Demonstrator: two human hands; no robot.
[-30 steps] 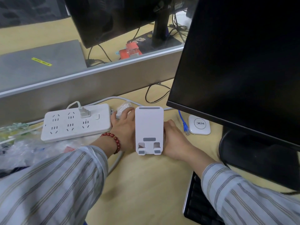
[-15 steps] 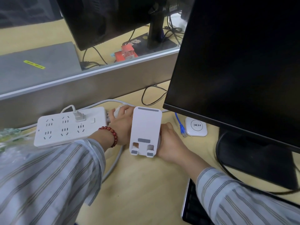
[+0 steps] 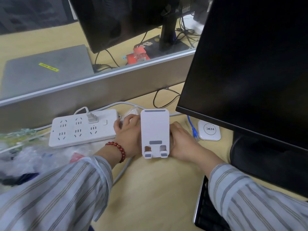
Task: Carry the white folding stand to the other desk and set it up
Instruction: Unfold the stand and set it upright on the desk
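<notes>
While both arms in striped sleeves reach in from the bottom of the frame, a white folding stand (image 3: 155,133) stands propped open on the pale wooden desk (image 3: 155,189), just below the middle of the frame. Its front plate faces the camera, with two small lips at its lower edge. The left hand (image 3: 129,135), with a red bead bracelet (image 3: 117,150) at the wrist, presses against the stand's left side with its fingers curled behind it. The right hand (image 3: 180,140) grasps the right side the same way. Left of the hands lies a white power strip (image 3: 82,129) with one plug in it. At the right, a dark monitor (image 3: 250,64) fills the upper frame. A small white puck (image 3: 209,130) and a blue cable end (image 3: 193,130) lie under its lower edge. A black keyboard (image 3: 207,212) shows at the bottom right.
</notes>
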